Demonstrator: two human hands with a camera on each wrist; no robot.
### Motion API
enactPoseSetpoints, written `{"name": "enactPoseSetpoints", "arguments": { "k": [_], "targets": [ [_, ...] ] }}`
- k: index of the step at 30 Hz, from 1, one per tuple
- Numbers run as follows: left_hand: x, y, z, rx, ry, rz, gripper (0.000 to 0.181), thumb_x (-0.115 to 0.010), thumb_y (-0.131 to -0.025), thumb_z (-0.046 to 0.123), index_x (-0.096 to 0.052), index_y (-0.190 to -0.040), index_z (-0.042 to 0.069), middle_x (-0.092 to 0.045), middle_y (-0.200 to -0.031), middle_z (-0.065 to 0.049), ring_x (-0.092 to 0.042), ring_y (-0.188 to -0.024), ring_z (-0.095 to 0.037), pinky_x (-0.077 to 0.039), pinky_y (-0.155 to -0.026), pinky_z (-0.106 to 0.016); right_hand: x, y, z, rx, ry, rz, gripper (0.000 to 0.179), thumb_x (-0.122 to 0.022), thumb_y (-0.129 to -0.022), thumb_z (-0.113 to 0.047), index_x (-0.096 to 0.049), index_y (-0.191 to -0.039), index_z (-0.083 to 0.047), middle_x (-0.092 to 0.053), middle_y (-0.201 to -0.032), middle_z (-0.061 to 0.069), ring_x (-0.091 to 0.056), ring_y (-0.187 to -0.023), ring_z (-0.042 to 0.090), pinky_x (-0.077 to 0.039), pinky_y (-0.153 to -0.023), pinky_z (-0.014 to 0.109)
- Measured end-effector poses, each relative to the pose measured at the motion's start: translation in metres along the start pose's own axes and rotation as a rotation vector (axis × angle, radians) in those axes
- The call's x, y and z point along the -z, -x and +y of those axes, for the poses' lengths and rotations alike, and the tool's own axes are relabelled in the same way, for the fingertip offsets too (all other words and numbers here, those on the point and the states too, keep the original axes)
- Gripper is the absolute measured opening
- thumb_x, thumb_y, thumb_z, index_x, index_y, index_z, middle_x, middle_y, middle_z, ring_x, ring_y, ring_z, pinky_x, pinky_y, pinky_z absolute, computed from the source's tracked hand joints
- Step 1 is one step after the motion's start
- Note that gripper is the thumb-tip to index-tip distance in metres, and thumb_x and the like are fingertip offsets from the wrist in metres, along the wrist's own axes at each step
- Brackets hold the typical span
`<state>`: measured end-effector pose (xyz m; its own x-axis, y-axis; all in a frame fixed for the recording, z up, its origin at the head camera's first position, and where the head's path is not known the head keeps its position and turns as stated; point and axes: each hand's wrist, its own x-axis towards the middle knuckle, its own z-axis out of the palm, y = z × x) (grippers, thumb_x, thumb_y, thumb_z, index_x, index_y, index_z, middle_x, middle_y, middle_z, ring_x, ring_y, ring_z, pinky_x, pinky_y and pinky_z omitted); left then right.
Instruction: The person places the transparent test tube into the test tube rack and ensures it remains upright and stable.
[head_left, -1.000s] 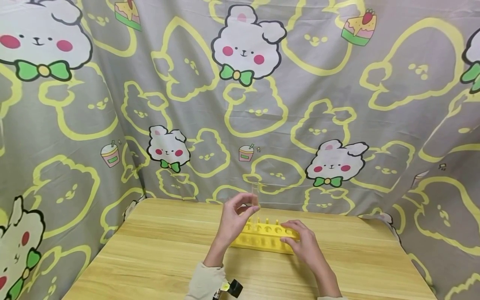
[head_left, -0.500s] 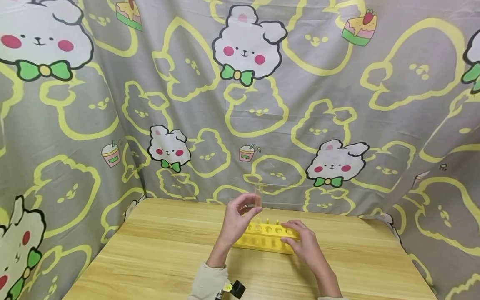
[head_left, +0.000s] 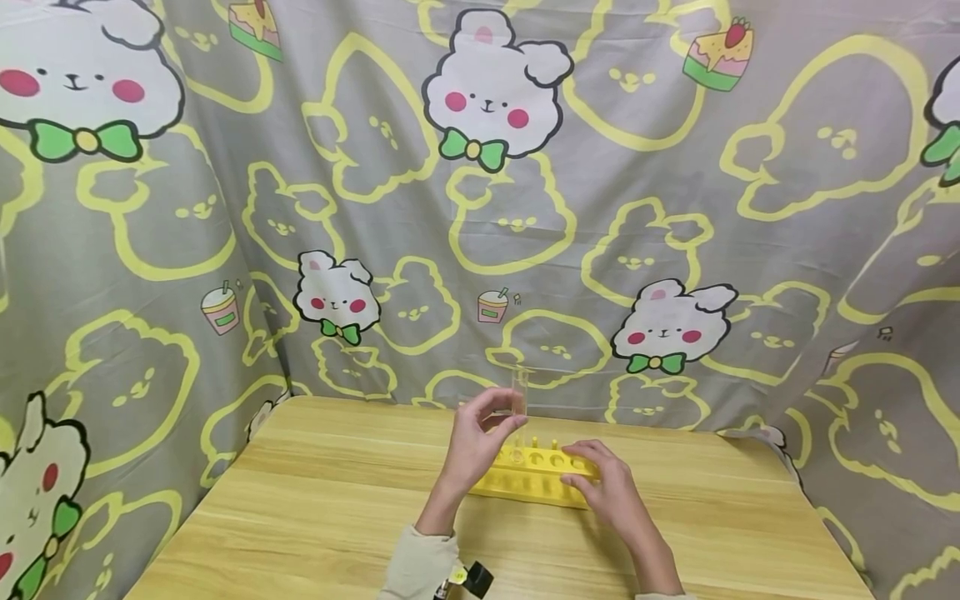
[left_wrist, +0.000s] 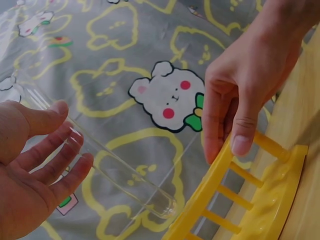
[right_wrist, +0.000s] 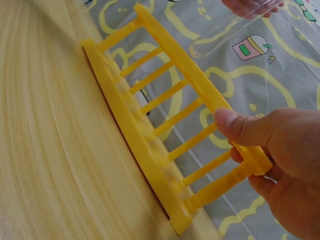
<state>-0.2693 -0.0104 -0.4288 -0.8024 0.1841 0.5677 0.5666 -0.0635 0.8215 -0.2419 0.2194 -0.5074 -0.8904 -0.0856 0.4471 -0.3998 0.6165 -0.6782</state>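
Observation:
A clear test tube is pinched between thumb and fingers of my left hand. In the head view the tube stands nearly upright, its rounded bottom close over the holes of a yellow test tube rack. The left wrist view shows that bottom end just apart from the rack's top bar. At the rack's right end, my right hand grips the top bar, thumb on the near side, as the right wrist view also shows. No tube stands in the part of the rack that shows.
The rack rests on a wood-grain table. Behind and beside it hangs a grey curtain printed with rabbits. A small black device is strapped at the left sleeve.
My left hand has moved slightly to the right with the test tube over the rack. The right hand and the rack have stayed in place.

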Motion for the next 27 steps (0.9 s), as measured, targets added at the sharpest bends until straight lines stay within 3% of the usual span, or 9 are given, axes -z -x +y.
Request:
{"name": "enactPoseSetpoints", "arguments": {
  "k": [6,12,19,27],
  "targets": [
    [-0.003,0.0,0.001,0.008,0.005,-0.004,0.024,-0.077,-0.092,0.003,-0.071,-0.114,0.002,-0.071,-0.11,-0.015,-0.069,-0.106,-0.033,-0.06,-0.088,-0.035,0.0,0.0,0.0,0.016,0.006,0.004,0.039,-0.086,-0.079,-0.003,-0.075,-0.117,-0.005,-0.068,-0.118,0.005,-0.066,-0.114,0.032,-0.053,-0.098,0.051],
    [-0.006,-0.001,-0.001,-0.002,-0.003,-0.005,0.023,-0.077,-0.092,0.003,-0.071,-0.114,0.004,-0.072,-0.109,-0.013,-0.069,-0.106,-0.031,-0.06,-0.088,-0.042,0.0,0.0,0.0,0.006,0.008,-0.003,0.039,-0.086,-0.08,-0.003,-0.075,-0.117,-0.005,-0.068,-0.118,0.006,-0.066,-0.114,0.032,-0.053,-0.099,0.051],
    [-0.011,-0.001,-0.004,-0.041,-0.005,-0.019,0.023,-0.076,-0.093,0.004,-0.071,-0.115,0.005,-0.072,-0.108,-0.012,-0.069,-0.107,-0.029,-0.06,-0.088,-0.041,0.0,-0.001,0.0,0.007,0.01,-0.001,0.039,-0.085,-0.08,-0.002,-0.074,-0.117,-0.004,-0.068,-0.118,0.006,-0.065,-0.114,0.033,-0.053,-0.099,0.052],
    [-0.014,-0.002,-0.004,-0.036,0.009,-0.028,0.022,-0.076,-0.093,0.005,-0.071,-0.114,0.005,-0.072,-0.108,-0.01,-0.069,-0.108,-0.025,-0.059,-0.089,-0.048,-0.001,-0.001,0.001,0.032,0.022,0.013,0.039,-0.086,-0.079,-0.002,-0.075,-0.116,-0.004,-0.069,-0.117,0.005,-0.066,-0.113,0.032,-0.053,-0.098,0.052]
  ]
}}
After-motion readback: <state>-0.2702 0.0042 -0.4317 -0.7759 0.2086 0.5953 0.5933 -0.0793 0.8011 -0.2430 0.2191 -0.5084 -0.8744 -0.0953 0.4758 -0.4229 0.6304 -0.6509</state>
